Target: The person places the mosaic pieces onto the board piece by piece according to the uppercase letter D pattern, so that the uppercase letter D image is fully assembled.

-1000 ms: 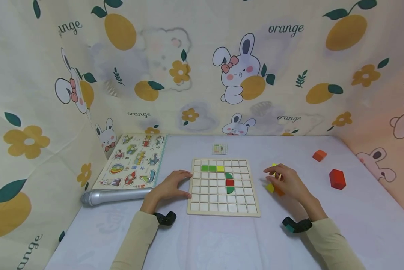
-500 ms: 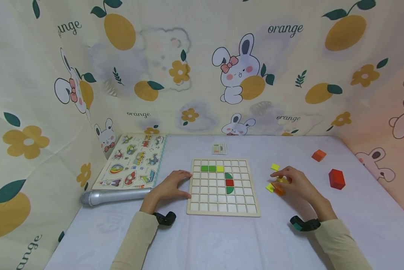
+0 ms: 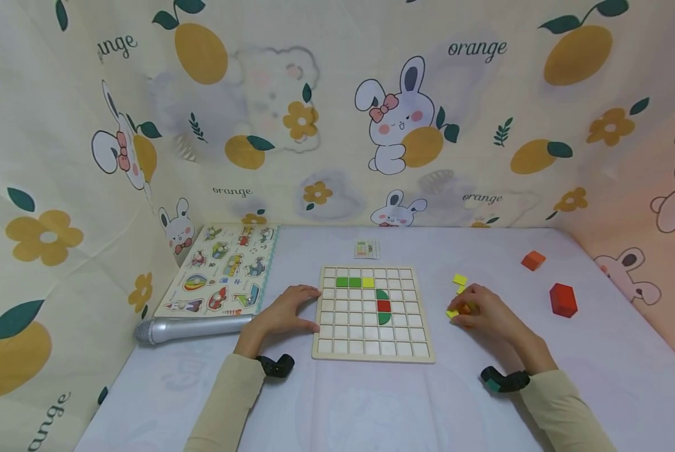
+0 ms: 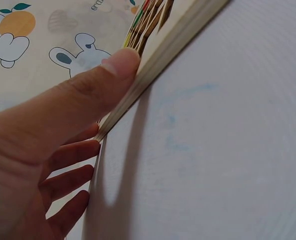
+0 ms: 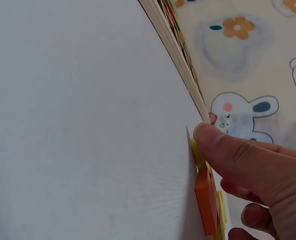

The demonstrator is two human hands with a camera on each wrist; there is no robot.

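A square wooden grid board (image 3: pixel 349 351) lies mid-table with green, yellow and red tiles in some cells. My left hand (image 3: pixel 283 312) rests against its left side; in the left wrist view the thumb (image 4: pixel 120 62) lies at the board's edge (image 4: pixel 180 42), the other fingers spread alongside. Right of the board, my right hand (image 3: pixel 481 314) pinches a yellow tile (image 3: pixel 453 314) low over the table. The right wrist view has the thumb tip on that yellow tile (image 5: pixel 198 153), with an orange piece (image 5: pixel 205 200) just beside it. The hand partly hides the small pile.
Another yellow tile (image 3: pixel 460 279) lies beyond the right hand. A red block (image 3: pixel 564 300) and an orange block (image 3: pixel 534 260) stand farther right. Behind the board is a small pattern card (image 3: pixel 367 249). On the left lie a picture board (image 3: pixel 216 270) and a silver microphone (image 3: pixel 202 328).
My right hand has come down onto the tiles, its thumb and fingers closing at a yellow tile. The left hand and the board have stayed put.
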